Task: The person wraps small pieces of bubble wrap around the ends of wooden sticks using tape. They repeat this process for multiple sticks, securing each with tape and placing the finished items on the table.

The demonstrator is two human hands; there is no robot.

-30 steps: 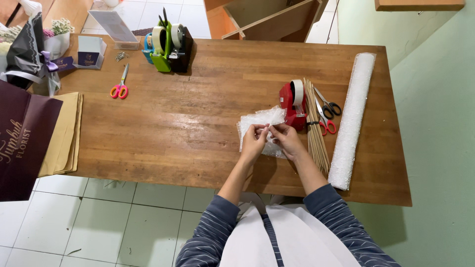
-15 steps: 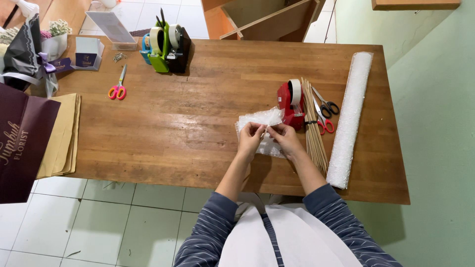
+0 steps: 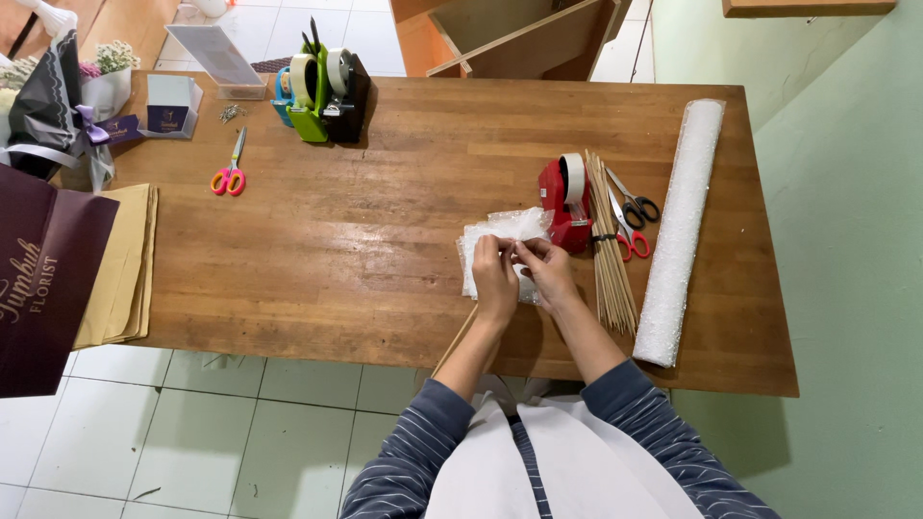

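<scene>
A: Head view, item one: a small stack of white translucent wrapping sheets [image 3: 508, 234], laid on the wooden counter [image 3: 385, 240] near its front edge. Change noted against half a second ago: the sheets and both hands are seen in nearly the same place; only a slight closing-in of the fingers is recorded.

B: State of the hands?

A: Left hand [image 3: 495, 274] and right hand [image 3: 546, 271] are brought together over the sheets, fingertips pinched on something small between them at the sheets' near edge. What exactly is pinched cannot be told. A thin wooden stick [image 3: 455, 341] is seen running out from under the left wrist toward the counter's front edge.

B: So the fine work is judged unfinished?

A: It is judged so; the grip is kept, and nothing has been set down.

B: Surroundings, outward?

A: Just beside the sheets to the right: a red tape dispenser [image 3: 565, 202]. Next, a bundle of bamboo skewers [image 3: 611, 255], with two pairs of scissors [image 3: 630, 216] lying partly on it. Beyond, a long white foam roll [image 3: 678, 231].

B: Further off?

A: Pink-handled scissors [image 3: 229, 173] at far left, green and black tape dispensers [image 3: 322, 82] at the back edge, a wrapped bouquet [image 3: 53, 96] at the corner, tan paper sheets [image 3: 120, 264] beneath a dark paper bag [image 3: 43, 279].

B: Obstructions?

A: The red dispenser is crowded against the right hand; otherwise nothing is in the way.
</scene>
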